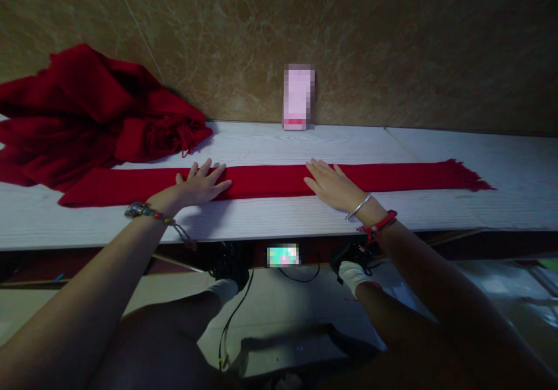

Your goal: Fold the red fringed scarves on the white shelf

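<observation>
A long red scarf (265, 181) lies folded into a narrow strip along the white wood-grain table, its fringed end pointing right. My left hand (198, 185) rests flat on the left half of the strip, fingers spread. Right of the middle, my right hand (329, 185) also lies on the scarf with its fingers stretched out. Neither hand grips the cloth. At the far left is a bunched heap of red fabric (87, 111) with tassels on its right side. The strip's left end meets this heap, and I cannot tell whether they are one piece.
A pink box-like object (299, 96), blurred out, stands against the brown marbled wall (392, 47) behind the table (436, 140). Below the front edge sits a device with a lit screen (282, 256), with a black cable (235, 314) nearby. My feet are under the table.
</observation>
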{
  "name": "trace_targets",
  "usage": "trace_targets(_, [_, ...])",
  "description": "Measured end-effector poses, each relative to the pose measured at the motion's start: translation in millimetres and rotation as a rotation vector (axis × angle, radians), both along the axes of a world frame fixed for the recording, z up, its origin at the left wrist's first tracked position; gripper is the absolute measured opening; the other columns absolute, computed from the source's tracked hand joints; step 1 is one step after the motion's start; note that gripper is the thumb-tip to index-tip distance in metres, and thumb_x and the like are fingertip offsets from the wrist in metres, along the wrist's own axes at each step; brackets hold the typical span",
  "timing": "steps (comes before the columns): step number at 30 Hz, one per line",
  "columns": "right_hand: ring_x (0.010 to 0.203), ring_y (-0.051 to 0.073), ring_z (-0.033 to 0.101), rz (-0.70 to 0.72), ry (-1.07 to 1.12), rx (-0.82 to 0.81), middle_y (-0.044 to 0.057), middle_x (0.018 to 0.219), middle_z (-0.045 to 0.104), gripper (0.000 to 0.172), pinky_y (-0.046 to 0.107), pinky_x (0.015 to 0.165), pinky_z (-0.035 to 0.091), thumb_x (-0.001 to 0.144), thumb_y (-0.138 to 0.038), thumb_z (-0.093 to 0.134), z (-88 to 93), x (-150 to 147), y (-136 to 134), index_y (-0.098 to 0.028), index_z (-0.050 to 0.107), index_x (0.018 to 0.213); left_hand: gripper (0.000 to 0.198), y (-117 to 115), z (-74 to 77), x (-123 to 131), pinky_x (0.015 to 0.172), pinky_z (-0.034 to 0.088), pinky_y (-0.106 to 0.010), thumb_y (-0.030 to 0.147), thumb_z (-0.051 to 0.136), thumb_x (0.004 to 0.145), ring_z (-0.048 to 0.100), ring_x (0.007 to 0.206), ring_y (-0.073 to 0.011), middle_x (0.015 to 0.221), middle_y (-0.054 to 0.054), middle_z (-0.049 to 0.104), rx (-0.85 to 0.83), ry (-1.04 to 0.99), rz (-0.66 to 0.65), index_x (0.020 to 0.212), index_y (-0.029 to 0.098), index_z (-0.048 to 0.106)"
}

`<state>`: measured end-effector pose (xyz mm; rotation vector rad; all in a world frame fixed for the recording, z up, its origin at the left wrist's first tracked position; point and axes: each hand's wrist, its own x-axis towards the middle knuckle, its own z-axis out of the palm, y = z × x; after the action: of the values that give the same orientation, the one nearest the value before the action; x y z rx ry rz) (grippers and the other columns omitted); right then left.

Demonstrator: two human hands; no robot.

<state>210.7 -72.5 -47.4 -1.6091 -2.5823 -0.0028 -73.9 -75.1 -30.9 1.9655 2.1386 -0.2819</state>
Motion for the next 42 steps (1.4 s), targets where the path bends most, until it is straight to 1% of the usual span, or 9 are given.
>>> trace_targets(5, [0.139,0.028,0.021,-0.005,-0.004,-0.013,0.015,0.151,0.027,0.056,0.052,0.110,0.023,0.093,-0.035,0.029,11.1,-22.7,-4.1,-0.008,0.032,0.142,0.058,3.8,5.2,46.2,0.106,0.020,-0.060,0.049,0.022,0.093,0.007,0.141,-0.0339,0.156,-0.011,0.008,0.181,-0.070,-0.110,0.146,0.024,0.024])
trace_targets(10, [0.139,0.029,0.022,0.018,-0.006,-0.063,0.014,0.151,0.028,0.056,0.053,0.110,0.021,0.093,-0.033,0.030,1.2,-26.7,2.2,-0.009,0.031,0.143,0.058,2.0,-9.1,76.2,0.106,0.019,-0.060,0.047,0.023,0.094,0.009,0.141,-0.0347,0.155,-0.010,0.012,0.179,-0.095,-0.279,0.146,0.024,0.021])
trace_targets(17, [0.137,0.028,0.026,-0.048,0.009,-0.052,0.010,0.150,0.030,0.052,0.058,0.107,0.024,0.092,-0.032,0.028,-11.4,27.8,10.0,-0.020,0.034,0.142,0.056,0.9,-20.1,69.4,0.107,0.017,-0.058,0.044,0.021,0.094,0.013,0.140,-0.0327,0.155,-0.008,0.016,0.168,-0.039,-0.332,0.146,0.024,0.021])
trace_targets(23, [0.136,0.030,0.030,-0.254,0.005,-0.051,0.010,0.149,0.034,0.052,0.063,0.102,0.029,0.091,-0.034,0.028,-11.5,95.7,11.6,-0.023,0.035,0.141,0.057,-0.7,-21.1,63.4,0.107,0.018,-0.055,0.042,0.018,0.093,0.016,0.140,-0.0314,0.154,-0.007,0.018,0.189,-0.002,-0.368,0.146,0.023,0.021])
trace_targets(28, [0.136,0.032,0.028,-0.386,-0.030,-0.100,0.014,0.150,0.031,0.053,0.066,0.102,0.027,0.092,-0.031,0.026,-3.7,109.7,10.0,-0.017,0.034,0.142,0.060,-4.7,-18.4,42.9,0.109,0.018,-0.049,0.044,0.016,0.091,0.016,0.140,-0.0288,0.153,-0.006,0.022,0.163,0.003,-0.398,0.146,0.021,0.023])
trace_targets(31, [0.137,0.034,0.026,-0.308,-0.018,-0.089,0.013,0.150,0.030,0.053,0.067,0.102,0.026,0.092,-0.034,0.029,-1.7,95.5,10.7,-0.017,0.034,0.142,0.063,-8.4,-15.9,17.1,0.110,0.016,-0.048,0.042,0.013,0.089,0.016,0.140,-0.0295,0.153,-0.009,0.023,0.128,0.003,-0.372,0.145,0.016,0.025])
trace_targets(34, [0.137,0.033,0.025,-0.184,0.010,-0.082,0.010,0.150,0.031,0.053,0.066,0.104,0.025,0.092,-0.039,0.032,-5.1,81.1,13.5,-0.022,0.034,0.142,0.067,-13.0,-19.5,-23.7,0.111,0.016,-0.041,0.043,0.007,0.088,0.017,0.140,-0.0276,0.152,-0.011,0.024,0.119,-0.007,-0.410,0.143,0.012,0.029])
trace_targets(38, [0.136,0.031,0.028,-0.085,0.047,-0.106,0.007,0.149,0.034,0.052,0.064,0.105,0.023,0.092,-0.045,0.030,-13.6,76.5,16.7,-0.028,0.035,0.141,0.066,-17.2,-33.0,-77.6,0.110,0.019,-0.038,0.049,0.005,0.087,0.023,0.138,-0.0233,0.150,-0.004,0.030,0.234,-0.056,-0.417,0.142,0.023,0.031])
trace_targets(42, [0.137,0.028,0.027,-0.122,0.058,-0.102,0.005,0.149,0.034,0.050,0.062,0.106,0.023,0.093,-0.042,0.028,-16.2,87.6,16.0,-0.029,0.036,0.140,0.063,-15.6,-39.3,-87.4,0.110,0.021,-0.038,0.045,0.009,0.088,0.025,0.138,-0.0228,0.151,-0.002,0.029,0.256,-0.001,-0.363,0.143,0.022,0.030])
